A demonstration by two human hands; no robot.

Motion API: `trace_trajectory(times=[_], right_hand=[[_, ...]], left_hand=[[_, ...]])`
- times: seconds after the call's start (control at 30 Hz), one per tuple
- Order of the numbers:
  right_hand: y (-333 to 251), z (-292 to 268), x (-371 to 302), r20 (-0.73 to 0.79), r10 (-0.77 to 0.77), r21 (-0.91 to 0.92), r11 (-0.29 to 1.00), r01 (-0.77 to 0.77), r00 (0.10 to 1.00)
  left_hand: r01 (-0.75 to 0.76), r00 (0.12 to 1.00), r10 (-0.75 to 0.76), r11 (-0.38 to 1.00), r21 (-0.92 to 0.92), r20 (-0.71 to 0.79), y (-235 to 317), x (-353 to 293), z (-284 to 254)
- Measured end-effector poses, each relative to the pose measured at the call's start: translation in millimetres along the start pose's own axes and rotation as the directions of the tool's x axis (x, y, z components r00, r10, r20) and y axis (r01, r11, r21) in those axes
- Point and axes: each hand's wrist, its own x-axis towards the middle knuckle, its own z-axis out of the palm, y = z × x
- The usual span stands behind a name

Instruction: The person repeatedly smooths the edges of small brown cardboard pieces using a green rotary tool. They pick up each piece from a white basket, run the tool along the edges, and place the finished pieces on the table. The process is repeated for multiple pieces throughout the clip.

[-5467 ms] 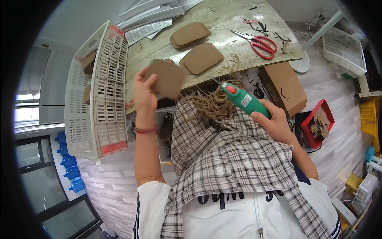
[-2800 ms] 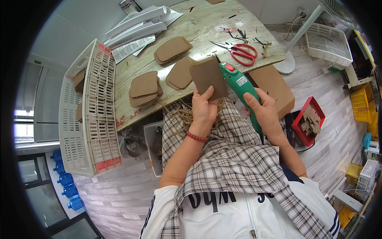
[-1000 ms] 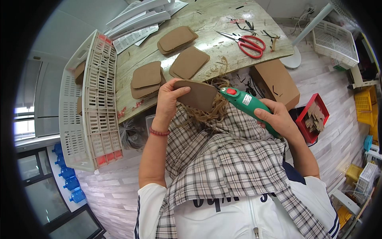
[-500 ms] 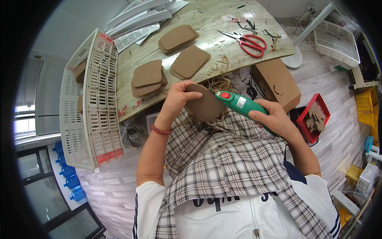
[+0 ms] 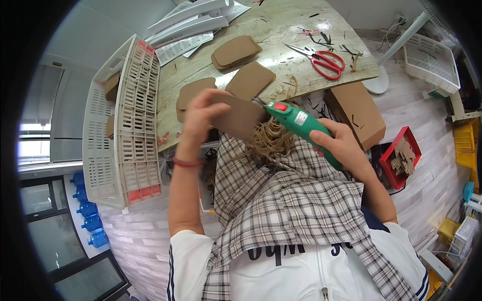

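- My left hand (image 5: 201,113) pinches a brown cardboard-like sheet (image 5: 240,116) by its left edge, fingers curled over the top and thumb underneath as far as I can see; the sheet sits in the air just in front of the table edge (image 5: 211,131), above my lap.
- My right hand (image 5: 341,145) is clenched round the body of the green power tool (image 5: 301,128), whose nose touches the sheet's right edge.
- I judge the sheet light and fairly stiff, thin enough to flex if held by one corner only. A grip near the edge opposite the tool, as now, leaves the working edge free. Its surface looks matte, so slipping seems unlikely.
- The tool looks heavier than the sheet and hard-shelled; a full fist round its middle suits it.
- Curly tan shavings (image 5: 268,140) lie on the checked cloth (image 5: 296,200) over my lap, directly under the sheet.
- Hidden: the tool's bit is behind the sheet edge, so I cannot make out what kind it is or whether it turns. The sheet's underside and my left thumb are mostly covered.
- Similar cut brown pieces (image 5: 236,52) lie stacked on the table, with red-handled scissors (image 5: 324,61) farther right; a white slotted crate (image 5: 125,120) stands at my left, its contents mostly hidden.
- The small pieces in the red bin (image 5: 401,158) at the right are too small to tell, possibly offcuts.
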Motion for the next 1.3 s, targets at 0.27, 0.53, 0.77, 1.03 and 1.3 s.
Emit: trace_trajectory(times=[0.27,0.53,0.77,1.03,1.3], right_hand=[[19.1,-13.7,-8.9,-0.098,-0.007,-0.061,0.998,0.001,0.995],[23.6,-17.9,-18.3,-0.164,0.011,-0.036,0.999,-0.017,0.986],[27.6,-19.0,-19.7,-0.231,0.0,-0.036,0.999,-0.008,0.973],[28.4,-10.8,-12.8,-0.304,-0.023,-0.01,1.0,0.021,0.952],[22.9,3.4,-8.3,-0.357,-0.085,-0.005,0.996,0.088,0.93]], left_hand=[[0.084,0.663,0.737,0.095,0.992,-0.127,-4.4,25.8,-49.0],[0.006,0.907,0.421,-0.005,1.0,-0.004,-80.9,76.1,60.3],[-0.076,0.776,0.546,0.577,0.813,-0.315,-59.1,58.1,92.0],[-0.288,0.914,-0.038,0.642,-0.711,-0.405,-58.1,44.6,125.0],[-0.297,0.947,-0.014,0.33,-0.896,-0.32,-46.0,53.9,141.2]])
